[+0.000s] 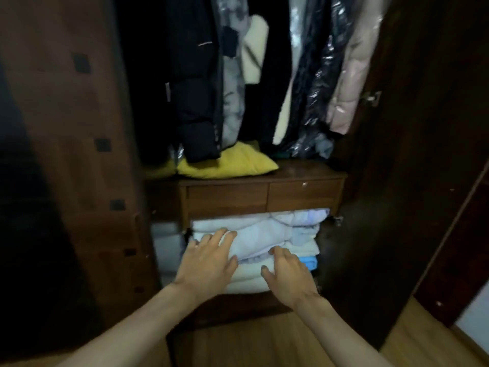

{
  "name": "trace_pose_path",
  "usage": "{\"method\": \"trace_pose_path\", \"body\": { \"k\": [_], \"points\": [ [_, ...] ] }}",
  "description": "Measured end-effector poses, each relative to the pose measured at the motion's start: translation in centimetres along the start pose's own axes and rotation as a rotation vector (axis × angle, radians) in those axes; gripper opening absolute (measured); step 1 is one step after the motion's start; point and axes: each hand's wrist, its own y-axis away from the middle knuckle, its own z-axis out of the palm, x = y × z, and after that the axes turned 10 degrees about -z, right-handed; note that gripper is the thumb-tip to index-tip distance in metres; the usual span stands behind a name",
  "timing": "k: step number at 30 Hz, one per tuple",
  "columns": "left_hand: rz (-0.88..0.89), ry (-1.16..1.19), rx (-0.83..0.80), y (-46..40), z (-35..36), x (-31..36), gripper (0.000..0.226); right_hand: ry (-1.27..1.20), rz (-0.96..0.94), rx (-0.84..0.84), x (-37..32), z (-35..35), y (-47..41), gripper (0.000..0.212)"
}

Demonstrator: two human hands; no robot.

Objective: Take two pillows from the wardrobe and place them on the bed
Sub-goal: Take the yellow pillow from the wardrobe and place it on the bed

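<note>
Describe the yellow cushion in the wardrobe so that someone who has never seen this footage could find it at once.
Start at the open dark wooden wardrobe and its row of hanging coats. Below their hems runs a wooden shelf above two drawers; the plump yellow fabric cushion lies on the shelf's left part, partly under a black puffer coat. It is the only bright yellow item; the stacked bedding below is pale.

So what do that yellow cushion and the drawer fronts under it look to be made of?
Yellow cushion: soft woven or fleecy fabric, matte; it sags and creases. Drawer fronts: dark brown wood or wood-look veneer, slight sheen, with faint grain; which one, the blur leaves open.
</note>
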Motion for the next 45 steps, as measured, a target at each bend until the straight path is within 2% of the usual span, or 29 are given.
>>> {"method": "trace_pose_path", "body": {
  "k": [2,4,8,11,15,17,19,20,24,27,31,35,39,42,45],
  "points": [
    [0.038,-0.072,0.038,-6.0,-1.1,0.5,0.058,0.003,0.047,0.023,2.3,-3.1,-3.1,0.049],
    [-0.019,-0.11,0.032,-12.1,-1.7,0.4,0.056,0.014,0.056,0.018,3.5,-5.5,-6.6,0.05],
    [-0.169,-0.052,-0.077,-25.2,-1.0,-0.8,0.047,0.029,0.061,-0.016,3.4,-8.7,-14.7,0.052],
    [-0.126,0.012,-0.149,-34.3,0.8,-1.8,0.049,0.002,0.039,-0.004,3.7,-10.2,-20.6,0.047],
    [-0.03,0.049,-0.132,-43.6,7.5,-2.8,0.06,0.069,0.005,0.008,5.5,-10.2,-29.5,0.039],
    [-0.016,0.026,-0.134,-46.9,12.4,-4.5,0.072,0.131,-0.043,-0.041,7.3,-8.5,-34.3,0.046],
    [0.003,-0.086,-0.055,-48.9,17.3,-6.8,0.077,0.141,-0.111,-0.062,9.6,-6.3,-40.1,0.056],
    [-0.015,-0.116,0.038,-49.5,18.6,-7.3,0.074,0.147,-0.125,-0.085,10.4,-5.5,-42.5,0.058],
    [-0.005,-0.073,0.109,-50.6,18.6,-6.7,0.048,0.113,-0.176,-0.112,11.8,-1.9,-48.5,0.061],
    [-0.021,0.003,0.142,-51.3,16.0,-6.4,0.053,0.146,-0.22,-0.044,11.7,-1.3,-50.6,0.056],
    [-0.054,0.153,0.248,-49.5,14.8,-6.3,0.054,0.167,-0.24,-0.061,12.1,-1.5,-51.7,0.071],
    [-0.005,0.12,0.248,-46.5,14.6,-4.0,0.043,0.073,-0.202,-0.116,12.4,-1.9,-52.8,0.079],
    [0.01,0.11,0.281,-43.5,13.3,-0.8,0.033,0.001,-0.202,-0.033,12.6,-1.8,-53.4,0.087],
    [0.029,0.162,0.216,-40.7,12.2,2.0,0.031,-0.024,-0.236,-0.11,13.2,-1.5,-53.1,0.084],
    [0.035,0.157,0.016,-39.4,11.0,2.8,0.037,-0.044,-0.207,-0.143,15.0,-0.8,-51.9,0.082]
  ]
}}
